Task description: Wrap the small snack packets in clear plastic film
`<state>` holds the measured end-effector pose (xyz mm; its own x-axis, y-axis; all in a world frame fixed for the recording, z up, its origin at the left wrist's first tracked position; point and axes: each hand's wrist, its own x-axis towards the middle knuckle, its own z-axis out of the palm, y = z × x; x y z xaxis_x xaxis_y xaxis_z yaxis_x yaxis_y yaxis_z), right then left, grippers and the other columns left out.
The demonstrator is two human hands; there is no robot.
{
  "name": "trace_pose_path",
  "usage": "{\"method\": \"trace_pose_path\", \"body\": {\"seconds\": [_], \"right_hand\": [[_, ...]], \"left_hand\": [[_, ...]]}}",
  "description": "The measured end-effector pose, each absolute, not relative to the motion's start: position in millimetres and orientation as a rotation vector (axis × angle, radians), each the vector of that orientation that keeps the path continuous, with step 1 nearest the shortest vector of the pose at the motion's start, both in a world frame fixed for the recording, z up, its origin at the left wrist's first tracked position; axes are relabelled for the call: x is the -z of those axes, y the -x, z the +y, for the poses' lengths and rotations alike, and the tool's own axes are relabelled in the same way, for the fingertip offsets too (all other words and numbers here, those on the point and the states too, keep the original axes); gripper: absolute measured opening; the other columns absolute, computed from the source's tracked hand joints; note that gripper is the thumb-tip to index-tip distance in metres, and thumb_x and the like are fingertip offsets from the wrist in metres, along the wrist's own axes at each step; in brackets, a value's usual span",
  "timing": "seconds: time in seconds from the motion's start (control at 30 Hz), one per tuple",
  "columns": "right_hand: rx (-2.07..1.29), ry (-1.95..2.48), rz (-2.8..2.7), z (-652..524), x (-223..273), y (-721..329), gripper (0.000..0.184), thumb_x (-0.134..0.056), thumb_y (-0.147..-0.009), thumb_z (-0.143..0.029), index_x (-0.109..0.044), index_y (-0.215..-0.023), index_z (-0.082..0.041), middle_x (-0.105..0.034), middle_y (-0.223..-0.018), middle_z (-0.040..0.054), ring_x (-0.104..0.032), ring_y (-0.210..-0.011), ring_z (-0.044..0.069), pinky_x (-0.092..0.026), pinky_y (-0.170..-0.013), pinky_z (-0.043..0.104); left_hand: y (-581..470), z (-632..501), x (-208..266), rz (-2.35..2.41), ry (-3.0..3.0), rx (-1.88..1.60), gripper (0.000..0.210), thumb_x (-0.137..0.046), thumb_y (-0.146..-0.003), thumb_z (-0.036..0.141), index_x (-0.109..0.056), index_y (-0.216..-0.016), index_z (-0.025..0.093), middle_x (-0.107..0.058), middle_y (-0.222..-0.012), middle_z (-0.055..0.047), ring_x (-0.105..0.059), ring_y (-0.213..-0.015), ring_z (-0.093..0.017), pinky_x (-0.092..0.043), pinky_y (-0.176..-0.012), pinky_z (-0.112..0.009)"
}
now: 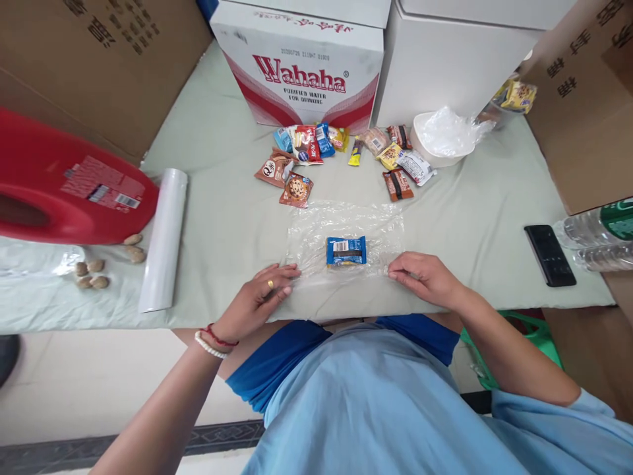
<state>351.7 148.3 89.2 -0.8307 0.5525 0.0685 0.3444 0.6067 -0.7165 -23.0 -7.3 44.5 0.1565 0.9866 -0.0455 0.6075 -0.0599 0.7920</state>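
A blue snack packet (346, 251) with a barcode label lies on a sheet of clear plastic film (316, 227) spread on the cloth in front of me. My left hand (262, 293) rests at the film's near left corner, its fingers stretched over the edge and the thumb apart from them. At the near right corner, my right hand (428, 277) pinches the film's edge between thumb and fingers. Neither hand touches the blue packet.
Beyond the film lie several snack packets (307, 145) and a white bowl (428, 148) holding clear plastic. A white roll (164, 241), red jug (74, 191) and several brown nuts (96, 266) are left. A phone (550, 255) and bottles (593, 227) lie right; a Wahaha box (301, 66) stands behind.
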Motion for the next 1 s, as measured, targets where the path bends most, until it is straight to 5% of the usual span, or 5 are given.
{"method": "trace_pose_path", "body": {"seconds": [0.13, 0.37, 0.63, 0.77, 1.0], "right_hand": [[-0.979, 0.829, -2.539, 178, -103, -336, 0.028, -0.054, -0.106, -0.042, -0.072, -0.095, -0.023, -0.074, -0.089, 0.0052, -0.067, -0.078, 0.018, -0.051, -0.074, 0.03], [-0.902, 1.119, -2.549, 219, -73, -314, 0.018, -0.059, -0.098, -0.029, -0.072, -0.09, -0.021, -0.073, -0.081, 0.0012, -0.062, -0.07, 0.016, -0.044, -0.067, 0.027], [-0.371, 1.209, -2.652, 246, -90, -292, 0.026, -0.054, -0.103, -0.024, -0.073, -0.119, -0.017, -0.073, -0.119, 0.0172, -0.063, -0.117, 0.035, -0.05, -0.099, 0.046], [-0.466, 1.119, -2.854, 264, -94, -244, 0.026, -0.058, -0.101, -0.025, -0.072, -0.122, -0.017, -0.074, -0.123, 0.0166, -0.065, -0.116, 0.034, -0.05, -0.096, 0.044], [-0.579, 1.201, -3.013, 278, -71, -195, 0.02, -0.072, -0.091, -0.021, -0.076, -0.111, -0.017, -0.077, -0.113, 0.0142, -0.066, -0.11, 0.031, -0.048, -0.093, 0.039]], "left_hand": [[26, 14, -59, 1.621, -1.502, -0.826, 0.04, -0.053, -0.102, 0.059, -0.072, -0.101, 0.024, -0.079, -0.123, -0.01, -0.072, -0.119, -0.028, -0.055, -0.109, -0.045], [32, 73, -47, 2.071, -1.549, -0.839, 0.033, -0.058, -0.088, 0.052, -0.069, -0.091, 0.02, -0.074, -0.119, -0.015, -0.068, -0.117, -0.032, -0.052, -0.111, -0.05], [-23, 36, -96, 2.578, -1.728, -1.384, 0.02, -0.057, -0.101, 0.03, -0.071, -0.112, 0.021, -0.067, -0.112, -0.014, -0.063, -0.114, -0.034, -0.05, -0.102, -0.056], [-84, 39, -100, 2.053, -2.225, -0.963, 0.026, -0.052, -0.104, 0.023, -0.071, -0.122, 0.025, -0.073, -0.102, -0.009, -0.064, -0.096, -0.027, -0.05, -0.086, -0.046], [-105, 77, -58, 2.179, -2.145, -0.398, 0.04, -0.041, -0.109, 0.034, -0.075, -0.128, 0.022, -0.071, -0.088, -0.012, -0.062, -0.091, -0.031, -0.046, -0.075, -0.043]]}}
